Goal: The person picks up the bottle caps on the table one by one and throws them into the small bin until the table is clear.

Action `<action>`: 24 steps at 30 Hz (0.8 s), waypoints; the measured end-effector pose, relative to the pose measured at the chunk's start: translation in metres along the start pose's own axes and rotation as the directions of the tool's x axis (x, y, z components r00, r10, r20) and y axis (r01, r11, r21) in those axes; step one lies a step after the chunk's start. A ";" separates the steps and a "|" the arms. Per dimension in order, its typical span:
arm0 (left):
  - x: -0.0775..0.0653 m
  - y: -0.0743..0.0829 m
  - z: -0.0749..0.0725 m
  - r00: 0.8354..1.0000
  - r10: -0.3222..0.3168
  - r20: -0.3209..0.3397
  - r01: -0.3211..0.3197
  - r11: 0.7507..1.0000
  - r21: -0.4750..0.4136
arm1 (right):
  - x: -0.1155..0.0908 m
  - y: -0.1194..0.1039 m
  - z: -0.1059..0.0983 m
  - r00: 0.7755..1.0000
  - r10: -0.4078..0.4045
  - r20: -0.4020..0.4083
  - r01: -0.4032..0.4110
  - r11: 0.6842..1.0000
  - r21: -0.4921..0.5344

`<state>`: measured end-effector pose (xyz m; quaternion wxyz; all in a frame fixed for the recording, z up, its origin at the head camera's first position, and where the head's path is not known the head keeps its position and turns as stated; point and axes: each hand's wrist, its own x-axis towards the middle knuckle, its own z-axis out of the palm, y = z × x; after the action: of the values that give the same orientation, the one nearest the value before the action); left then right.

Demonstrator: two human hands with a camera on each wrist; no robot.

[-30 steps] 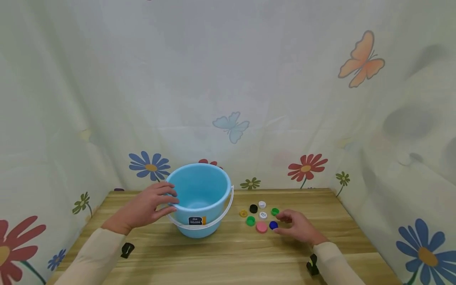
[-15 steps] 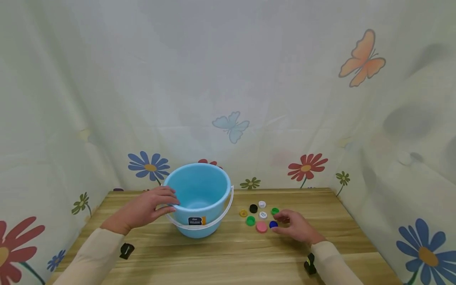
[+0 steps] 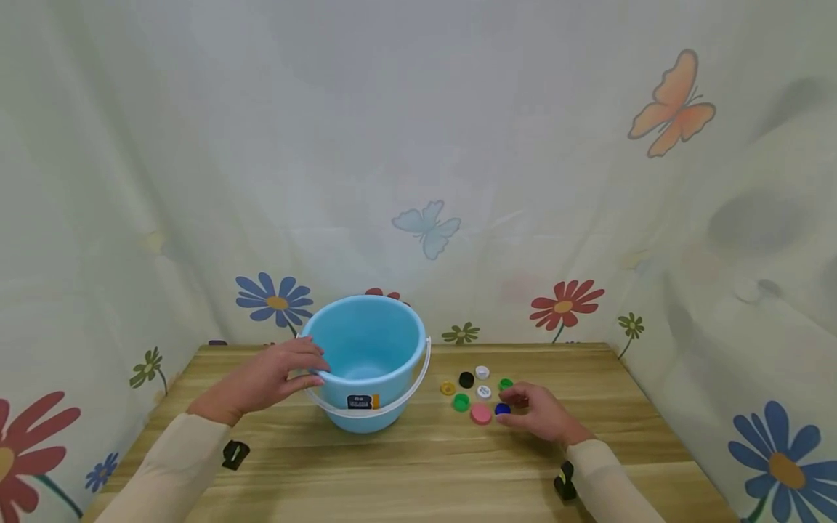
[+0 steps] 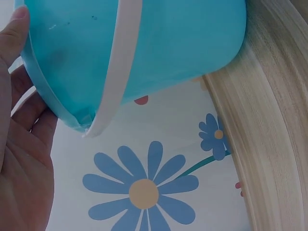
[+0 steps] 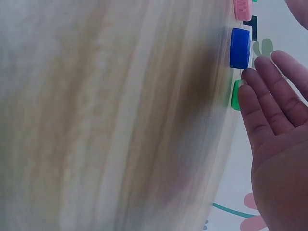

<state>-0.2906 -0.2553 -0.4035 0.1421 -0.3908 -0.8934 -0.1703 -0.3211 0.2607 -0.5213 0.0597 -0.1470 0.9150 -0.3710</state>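
A light blue bucket [image 3: 366, 396] with a white handle [image 3: 418, 385] stands upright on the wooden table. My left hand [image 3: 275, 374] holds its near left rim, fingers over the edge and thumb outside; the left wrist view shows the thumb [image 4: 15, 36] on the outer side and the fingers partly hidden behind the rim. My right hand [image 3: 539, 414] is beside a blue bottle cap [image 3: 502, 410], fingers extended and thumb apart. In the right wrist view, its fingertips are close to the blue cap and a green cap [image 5: 236, 95].
Left of the right hand lie a pink cap [image 3: 480, 414], a green cap [image 3: 461, 402], a yellow cap [image 3: 447, 388], a black cap [image 3: 466, 380] and two white caps. Black clips or straps [image 3: 235, 454] show at both wrists. A flower-printed curtain [image 3: 418, 145] surrounds the table [image 3: 392, 479].
My left hand's fingers have settled onto the bucket's rim. The right hand has shifted very slightly and stays by the blue cap. The caps lie as before.
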 end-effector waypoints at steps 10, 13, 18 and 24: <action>0.002 0.000 0.003 1.000 -0.002 -0.027 0.001 1.000 -0.021 | 0.003 0.003 0.001 1.000 -0.027 -0.015 0.027 0.999 -0.030; 0.003 0.000 0.004 1.000 -0.015 -0.026 0.014 0.999 -0.034 | 0.003 0.004 0.001 0.999 -0.031 -0.025 0.031 0.999 -0.032; 0.004 -0.002 0.007 1.000 -0.013 -0.028 0.012 0.999 -0.034 | 0.005 0.005 0.000 0.998 -0.046 -0.040 0.045 0.999 -0.026; 0.003 -0.003 0.011 0.999 -0.025 -0.047 0.024 0.999 -0.021 | 0.006 0.002 0.001 0.999 -0.005 -0.048 0.005 1.000 -0.017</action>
<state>-0.2963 -0.2500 -0.4129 0.1570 -0.3769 -0.8928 -0.1905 -0.3269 0.2595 -0.5240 0.0354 -0.1407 0.9188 -0.3671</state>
